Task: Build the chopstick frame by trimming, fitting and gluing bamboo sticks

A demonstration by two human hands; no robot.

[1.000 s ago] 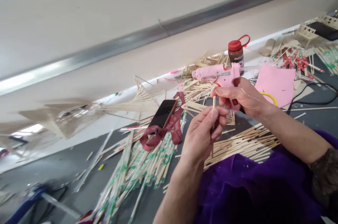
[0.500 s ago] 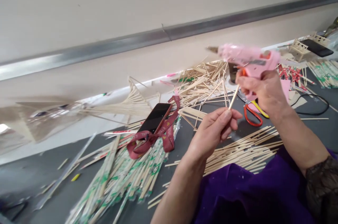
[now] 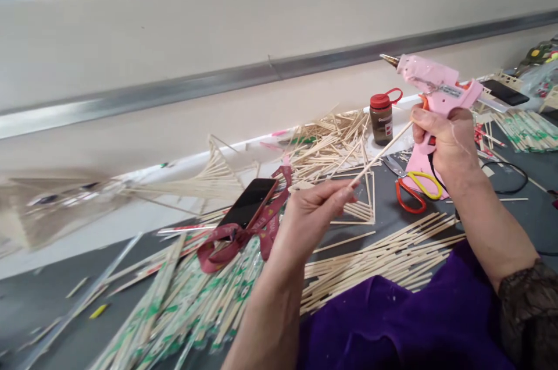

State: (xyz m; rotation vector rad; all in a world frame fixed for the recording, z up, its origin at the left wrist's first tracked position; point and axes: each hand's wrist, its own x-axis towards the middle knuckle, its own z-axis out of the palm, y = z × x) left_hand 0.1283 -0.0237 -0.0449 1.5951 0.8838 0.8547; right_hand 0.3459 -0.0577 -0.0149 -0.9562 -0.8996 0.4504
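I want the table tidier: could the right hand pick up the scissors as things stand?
Probably not without freeing itself first: the right hand is wrapped around the pink glue gun, though the scissors lie nearby and look largely uncovered.

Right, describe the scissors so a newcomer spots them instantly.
Above the grey table, the right hand holds a pink glue gun. Below and left of that hand lie the scissors; unlike the pale sticks nearby, they have red and yellow handles.

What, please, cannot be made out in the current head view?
Head view:
held stick, lower end: hidden by the left hand
pink glue gun, part of grip: covered by the right hand
bottle, finer lettering: too small
wrapped sticks, some near ends: cut off by bottom edge
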